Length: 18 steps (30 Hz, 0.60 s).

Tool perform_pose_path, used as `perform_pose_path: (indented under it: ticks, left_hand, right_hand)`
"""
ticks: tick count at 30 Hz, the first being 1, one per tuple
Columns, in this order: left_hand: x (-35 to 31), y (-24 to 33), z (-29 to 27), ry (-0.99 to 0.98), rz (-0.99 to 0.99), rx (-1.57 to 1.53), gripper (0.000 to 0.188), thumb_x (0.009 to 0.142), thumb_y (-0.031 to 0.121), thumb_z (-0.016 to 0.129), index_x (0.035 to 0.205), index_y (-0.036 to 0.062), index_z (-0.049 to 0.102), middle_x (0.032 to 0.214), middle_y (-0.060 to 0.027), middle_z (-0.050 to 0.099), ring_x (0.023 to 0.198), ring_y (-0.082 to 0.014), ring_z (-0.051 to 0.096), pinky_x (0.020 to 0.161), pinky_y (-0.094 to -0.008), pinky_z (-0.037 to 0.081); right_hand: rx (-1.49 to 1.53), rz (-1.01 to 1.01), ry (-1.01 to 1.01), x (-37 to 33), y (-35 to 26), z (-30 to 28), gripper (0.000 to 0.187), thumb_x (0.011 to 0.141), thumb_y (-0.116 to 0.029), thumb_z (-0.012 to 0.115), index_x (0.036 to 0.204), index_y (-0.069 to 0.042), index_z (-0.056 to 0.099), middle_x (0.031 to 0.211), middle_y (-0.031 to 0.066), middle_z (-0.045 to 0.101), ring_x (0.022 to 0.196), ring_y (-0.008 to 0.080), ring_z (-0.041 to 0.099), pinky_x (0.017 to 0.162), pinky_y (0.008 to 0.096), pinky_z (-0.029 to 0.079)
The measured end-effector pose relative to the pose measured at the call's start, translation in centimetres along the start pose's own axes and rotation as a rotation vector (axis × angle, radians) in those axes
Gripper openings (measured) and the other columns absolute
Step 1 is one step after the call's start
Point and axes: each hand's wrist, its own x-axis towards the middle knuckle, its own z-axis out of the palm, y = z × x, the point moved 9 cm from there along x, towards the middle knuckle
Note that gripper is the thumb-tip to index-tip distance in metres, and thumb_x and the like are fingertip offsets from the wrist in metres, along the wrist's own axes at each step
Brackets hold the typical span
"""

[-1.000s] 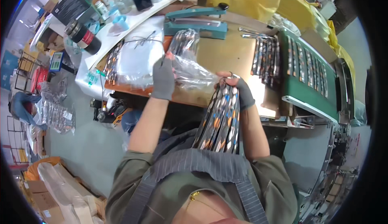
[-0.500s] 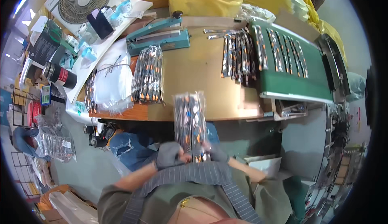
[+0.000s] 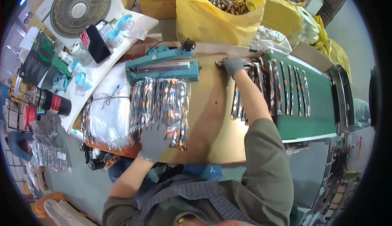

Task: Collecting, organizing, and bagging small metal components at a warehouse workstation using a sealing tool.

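Observation:
My left hand [image 3: 155,141], in a grey glove, rests with its fingers stretched out on the near end of a clear bag of slim black, orange and white packets [image 3: 173,107]. A similar filled bag [image 3: 141,103] lies against it on the left. At the far side of the table, my gloved right hand [image 3: 234,65] has its fingers curled on a slim packet [image 3: 221,63] lying crosswise; part of that packet is hidden under the hand. Beside my right forearm is a pile of loose slim packets [image 3: 257,77], partly covered by the arm.
A teal impulse sealer [image 3: 163,76] stands behind the filled bags. Flat clear bags [image 3: 108,122] lie to the left. On the right, a green conveyor belt [image 3: 294,127] carries several slim packets. A yellow sack [image 3: 216,24] of packets, a fan [image 3: 79,9] and a black phone [image 3: 96,44] are farther back.
The bag of packets held at my body now lies on the table beside the other filled bag. My right hand has moved far forward to the loose packets; my left hand has moved onto the bag.

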Motion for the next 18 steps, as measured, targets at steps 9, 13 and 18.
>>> perform_pose_path:
  ticks: [9, 13, 18]
  left_hand:
    - [3.6, 0.5, -7.5, 0.263, -0.174, -0.625, 0.040, 0.081, 0.013, 0.066, 0.117, 0.0009, 0.055, 0.108, -0.0141, 0.060, 0.102, -0.0256, 0.058, 0.088, -0.0338, 0.044]
    - [8.1, 6.1, -3.2, -0.538, -0.133, -1.198, 0.043, 0.089, 0.028, 0.059, 0.117, -0.0046, 0.055, 0.099, -0.0114, 0.065, 0.092, -0.0201, 0.063, 0.083, -0.0286, 0.049]
    - [5.8, 6.4, -3.8, -0.493, -0.418, -1.634, 0.031, 0.091, 0.020, 0.053, 0.109, -0.0053, 0.058, 0.093, -0.0145, 0.066, 0.078, -0.0227, 0.067, 0.070, -0.0287, 0.054]
  right_hand:
    - [1.680, 0.120, 0.401, -13.1, -3.7, -21.3, 0.019, 0.088, -0.020, 0.060, 0.090, 0.000, 0.061, 0.076, 0.0017, 0.061, 0.061, 0.0063, 0.053, 0.054, 0.0201, 0.042]
    - [1.944, 0.103, 0.051, -16.5, -8.8, -21.9, 0.037, 0.091, -0.030, 0.055, 0.109, 0.003, 0.059, 0.081, 0.0039, 0.062, 0.057, 0.0070, 0.050, 0.051, 0.0210, 0.042]
    - [2.181, 0.104, -0.005, -16.9, -9.3, -17.9, 0.036, 0.092, -0.030, 0.053, 0.111, -0.001, 0.057, 0.090, 0.0059, 0.063, 0.060, 0.0075, 0.049, 0.052, 0.0212, 0.042]
